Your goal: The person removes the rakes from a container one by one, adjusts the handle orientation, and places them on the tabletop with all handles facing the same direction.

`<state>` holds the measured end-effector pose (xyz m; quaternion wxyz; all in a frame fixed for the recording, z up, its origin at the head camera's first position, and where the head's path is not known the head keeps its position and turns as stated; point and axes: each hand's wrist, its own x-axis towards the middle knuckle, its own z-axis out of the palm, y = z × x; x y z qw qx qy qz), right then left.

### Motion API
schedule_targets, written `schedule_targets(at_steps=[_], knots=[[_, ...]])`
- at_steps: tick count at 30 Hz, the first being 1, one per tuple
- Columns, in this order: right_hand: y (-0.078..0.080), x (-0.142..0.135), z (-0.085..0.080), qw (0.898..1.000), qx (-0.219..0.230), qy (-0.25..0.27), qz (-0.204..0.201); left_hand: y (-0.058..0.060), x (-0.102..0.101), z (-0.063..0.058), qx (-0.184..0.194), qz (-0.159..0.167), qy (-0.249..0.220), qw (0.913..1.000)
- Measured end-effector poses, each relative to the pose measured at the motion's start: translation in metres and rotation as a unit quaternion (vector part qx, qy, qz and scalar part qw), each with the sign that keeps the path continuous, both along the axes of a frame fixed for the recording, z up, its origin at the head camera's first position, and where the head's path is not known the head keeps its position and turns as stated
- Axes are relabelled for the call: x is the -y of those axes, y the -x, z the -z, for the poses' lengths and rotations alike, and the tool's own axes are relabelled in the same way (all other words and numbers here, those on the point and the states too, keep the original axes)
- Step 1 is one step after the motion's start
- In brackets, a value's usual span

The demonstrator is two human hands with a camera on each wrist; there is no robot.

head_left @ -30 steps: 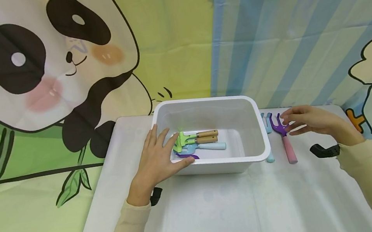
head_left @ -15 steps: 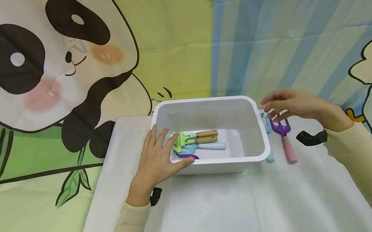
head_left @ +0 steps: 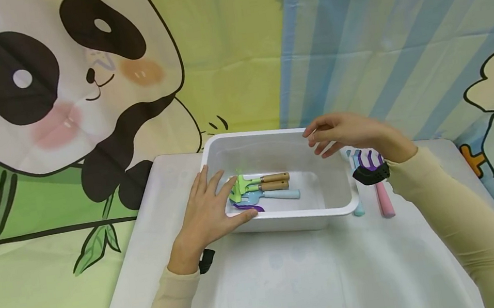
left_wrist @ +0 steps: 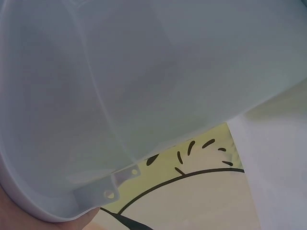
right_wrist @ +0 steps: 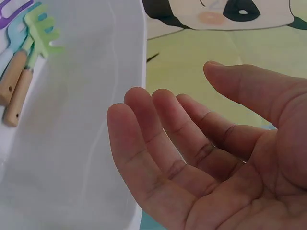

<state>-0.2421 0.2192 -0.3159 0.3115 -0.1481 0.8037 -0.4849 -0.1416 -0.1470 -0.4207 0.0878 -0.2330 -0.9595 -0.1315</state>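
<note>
A white plastic bin (head_left: 293,216) holds small garden tools: a green rake (right_wrist: 41,28) and another green-headed tool with wooden handles, a light blue tool (head_left: 282,194), and a purple tool (head_left: 254,207) partly hidden behind my left thumb. My left hand (head_left: 205,211) rests on the bin's front-left corner, fingers spread over the rim. My right hand (head_left: 352,132), its fingers loosely bent and nothing in them, hovers over the back-right rim. On the table right of the bin lie a purple fork with a pink handle (head_left: 384,199) and a light blue tool (head_left: 359,209), both partly covered.
The white table (head_left: 283,284) carries everything. Behind it hangs a printed cloth (head_left: 233,46) with a panda and stripes, close to the bin's back. Black wrist straps (head_left: 371,174) sit on both arms.
My right hand has moved left and away from the purple fork, past the light blue tool, to over the bin's back-right rim. My left hand has stayed on the bin.
</note>
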Motion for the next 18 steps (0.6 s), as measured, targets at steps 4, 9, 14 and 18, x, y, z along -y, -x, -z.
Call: schedule_targets(at_steps=[4, 9, 14, 18], knots=[[0.01, 0.02, 0.004, 1.0, -0.001, 0.002, -0.024, 0.0, 0.0, 0.001, 0.0, -0.001, -0.001, 1.0], [0.022, 0.045, 0.009, 0.998, 0.011, 0.002, -0.061, 0.001, 0.001, 0.001, 0.001, -0.001, 0.0, 1.0], [0.032, 0.069, 0.021, 0.996, 0.015, -0.007, -0.086, 0.001, 0.001, 0.001, -0.005, 0.0, 0.002, 1.0], [0.039, 0.086, 0.036, 0.994, 0.008, -0.018, -0.103, 0.001, 0.001, 0.0, -0.009, 0.002, 0.002, 1.0]])
